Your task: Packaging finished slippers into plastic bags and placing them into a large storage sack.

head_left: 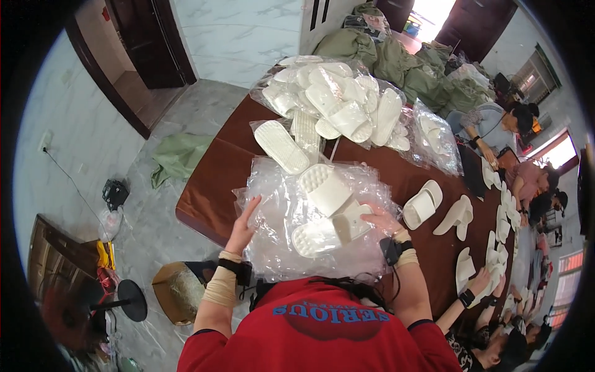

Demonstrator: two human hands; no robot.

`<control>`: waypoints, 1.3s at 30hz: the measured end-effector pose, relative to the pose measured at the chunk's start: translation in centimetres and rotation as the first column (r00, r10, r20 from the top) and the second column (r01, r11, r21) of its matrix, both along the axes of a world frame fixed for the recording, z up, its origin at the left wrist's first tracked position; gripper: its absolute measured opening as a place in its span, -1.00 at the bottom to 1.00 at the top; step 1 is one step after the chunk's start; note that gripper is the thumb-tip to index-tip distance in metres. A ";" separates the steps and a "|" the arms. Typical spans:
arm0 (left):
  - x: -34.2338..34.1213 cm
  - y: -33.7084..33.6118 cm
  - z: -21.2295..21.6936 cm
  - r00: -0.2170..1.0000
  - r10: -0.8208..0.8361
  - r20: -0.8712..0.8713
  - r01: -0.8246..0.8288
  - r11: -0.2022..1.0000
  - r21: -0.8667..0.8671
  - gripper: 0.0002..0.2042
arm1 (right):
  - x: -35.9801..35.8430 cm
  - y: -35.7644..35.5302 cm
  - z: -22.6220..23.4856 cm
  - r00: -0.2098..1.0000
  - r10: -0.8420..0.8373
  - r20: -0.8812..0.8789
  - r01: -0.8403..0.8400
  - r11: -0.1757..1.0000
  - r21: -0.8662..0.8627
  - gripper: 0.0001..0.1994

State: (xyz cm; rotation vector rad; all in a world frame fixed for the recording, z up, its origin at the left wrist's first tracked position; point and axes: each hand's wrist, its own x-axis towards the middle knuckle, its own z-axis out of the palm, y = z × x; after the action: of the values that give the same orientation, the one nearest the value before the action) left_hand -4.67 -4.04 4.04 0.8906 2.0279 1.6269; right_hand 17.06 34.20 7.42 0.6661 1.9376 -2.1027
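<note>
A long brown table (211, 180) ran from your body at six o'clock out toward two o'clock, where co-workers sat along its right edge. At twelve o'clock on it lay a large heap of bagged white slippers (338, 99), with green sacks (396, 62) piled beyond at one o'clock. Directly before you, at the centre, sat a stack of clear plastic bags (279, 217), crinkled and spread wide across the table's near end. On top of that stack rested a pair of white slippers (328, 214), one sole-up, lying just at one o'clock from your chest. Your left hand (243, 228) lay flat at nine o'clock on the stack, fingers spread open and pressing the plastic, gripping nothing that could be seen. Your right hand (381, 220) was at three o'clock on the stack, fingers loosely curled and touching the edge of the nearer slipper; whether it actually gripped the slipper or the bag could not be told. Further at three o'clock, apart from the stack, a loose white slide sandal (423, 204) lay on the bare table, with another slipper (457, 216) just beside it. On the floor at eight o'clock stood a cardboard box (176, 291).
</note>
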 end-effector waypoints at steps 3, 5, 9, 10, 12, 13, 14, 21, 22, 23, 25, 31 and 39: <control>-0.8 -0.6 0.2 0.981 0.043 0.187 -0.059 0.995 0.077 -0.45 | -0.3 0.2 0.9 0.999 0.042 0.009 -0.041 0.999 -0.033 -0.48; -1.4 -0.4 -0.3 0.981 0.032 0.192 -0.050 0.995 0.087 -0.49 | -1.0 0.5 1.5 0.978 0.203 -0.041 -0.204 0.979 0.001 -0.47; -3.1 0.1 -2.5 0.962 0.073 0.264 -0.111 0.985 0.131 -0.52 | -4.9 -2.0 3.0 0.867 0.484 0.122 -0.484 0.756 0.441 -0.34; -3.2 1.0 -1.3 0.937 0.080 0.339 -0.156 0.967 0.203 -0.55 | -5.0 -1.9 1.6 0.873 0.472 0.121 -0.473 0.761 0.443 -0.34; -3.0 1.1 0.5 0.908 0.084 0.411 -0.208 0.941 0.268 -0.57 | -4.9 -2.2 -0.7 0.915 0.384 0.126 -0.404 0.848 0.345 -0.44; -2.8 0.6 1.0 0.949 0.163 0.269 -0.210 0.966 0.154 -0.59 | -4.6 -2.3 -1.1 0.922 0.375 0.093 -0.380 0.840 0.387 -0.43; -2.5 0.2 1.5 0.969 0.220 0.112 -0.226 0.973 0.040 -0.61 | -4.5 -2.1 -1.4 0.925 0.368 0.093 -0.374 0.842 0.388 -0.43; 3.3 0.7 1.7 0.773 -0.194 -0.604 -0.174 0.851 -0.496 -0.45 | -4.9 -2.4 -2.7 0.929 0.366 0.049 -0.346 0.818 0.460 -0.43; 3.5 0.5 -0.4 0.755 -0.231 -0.614 -0.220 0.793 -0.569 -0.44 | -5.4 -2.6 -2.4 0.920 0.386 0.065 -0.364 0.781 0.508 -0.43; 3.6 0.1 -2.2 0.755 -0.244 -0.609 -0.247 0.755 -0.608 -0.39 | -4.3 -2.8 -2.7 0.961 0.275 0.006 -0.220 0.753 0.621 -0.49; 3.9 1.3 -2.8 0.735 -0.252 -0.629 -0.252 0.760 -0.599 -0.38 | -0.7 0.6 -3.3 0.988 0.146 -0.054 -0.088 0.810 0.580 -0.52; 4.3 1.9 -2.4 0.736 -0.243 -0.632 -0.278 0.743 -0.609 -0.37 | 9.9 6.2 -0.2 0.928 -0.319 -0.190 0.368 0.857 0.361 -0.65; 4.5 2.2 -2.2 0.763 -0.208 -0.611 -0.252 0.776 -0.578 -0.37 | 23.4 16.8 4.0 0.639 -0.716 -0.279 0.733 0.459 0.501 -0.62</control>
State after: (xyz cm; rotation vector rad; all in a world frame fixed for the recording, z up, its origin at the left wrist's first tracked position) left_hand -0.12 -1.87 1.81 1.2521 2.7894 0.4977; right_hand 40.47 51.04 11.41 1.9208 2.6555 -1.7881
